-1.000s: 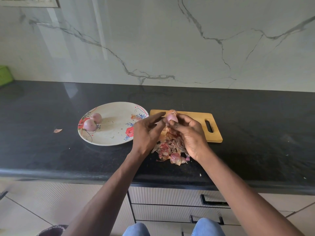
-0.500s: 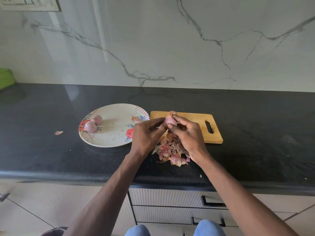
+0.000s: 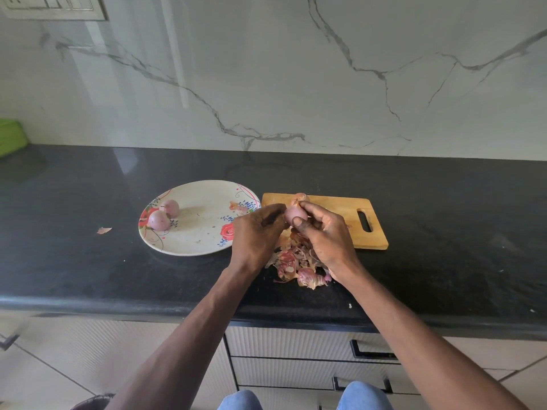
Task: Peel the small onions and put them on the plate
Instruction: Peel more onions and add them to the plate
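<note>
A small pink onion (image 3: 294,213) is held above the left end of the wooden cutting board (image 3: 340,208). My right hand (image 3: 324,235) pinches it between thumb and fingers. My left hand (image 3: 256,232) grips its left side with curled fingers. Another unpeeled onion (image 3: 301,197) lies on the board just behind. Two peeled onions (image 3: 159,220) (image 3: 171,208) sit at the left of the flowered plate (image 3: 201,232). A heap of peels (image 3: 296,264) lies on the counter under my hands.
A stray peel (image 3: 104,230) lies on the black counter (image 3: 444,232) left of the plate, and a scrap of peel (image 3: 236,206) rests on the plate's right side. A green object (image 3: 10,137) sits at the far left. Drawers (image 3: 296,350) are below the counter edge.
Both hands have stayed at the onion, shifting their fingers slightly on it. Plate, board and peels have not moved.
</note>
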`<action>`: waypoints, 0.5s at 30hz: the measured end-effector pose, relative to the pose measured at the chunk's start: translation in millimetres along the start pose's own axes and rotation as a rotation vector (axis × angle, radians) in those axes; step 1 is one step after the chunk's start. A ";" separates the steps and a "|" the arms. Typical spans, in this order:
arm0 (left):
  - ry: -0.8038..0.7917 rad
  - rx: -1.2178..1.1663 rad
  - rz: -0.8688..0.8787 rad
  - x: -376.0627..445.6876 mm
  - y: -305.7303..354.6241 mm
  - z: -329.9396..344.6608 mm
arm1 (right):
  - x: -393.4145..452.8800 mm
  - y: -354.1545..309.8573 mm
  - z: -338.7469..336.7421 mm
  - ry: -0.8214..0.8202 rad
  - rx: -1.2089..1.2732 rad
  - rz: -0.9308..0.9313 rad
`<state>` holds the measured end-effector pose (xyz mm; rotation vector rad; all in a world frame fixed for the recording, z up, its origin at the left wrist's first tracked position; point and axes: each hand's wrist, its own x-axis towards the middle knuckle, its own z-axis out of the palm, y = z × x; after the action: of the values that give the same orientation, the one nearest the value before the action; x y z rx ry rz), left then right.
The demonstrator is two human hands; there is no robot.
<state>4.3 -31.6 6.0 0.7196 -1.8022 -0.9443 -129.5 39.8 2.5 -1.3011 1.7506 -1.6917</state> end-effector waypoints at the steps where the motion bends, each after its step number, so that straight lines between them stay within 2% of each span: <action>1: 0.011 -0.013 -0.023 1.1 -1.0 -0.2 | -0.8 -0.5 0.5 -0.002 0.017 0.008; 8: 0.085 0.012 -0.089 5.1 -1.7 1.4 | 2.5 0.7 3.0 -0.089 0.436 0.185; 12: 0.164 0.188 -0.086 8.0 -3.7 1.4 | 5.8 -0.1 -0.4 -0.085 0.711 0.305; 15: 0.121 0.409 -0.094 8.7 -3.7 0.7 | 6.0 -0.8 -1.9 -0.042 0.658 0.257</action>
<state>0.6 -40.3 6.7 1.0996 -1.8853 -0.5781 -133.7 36.1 5.5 -0.7717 1.1162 -1.8381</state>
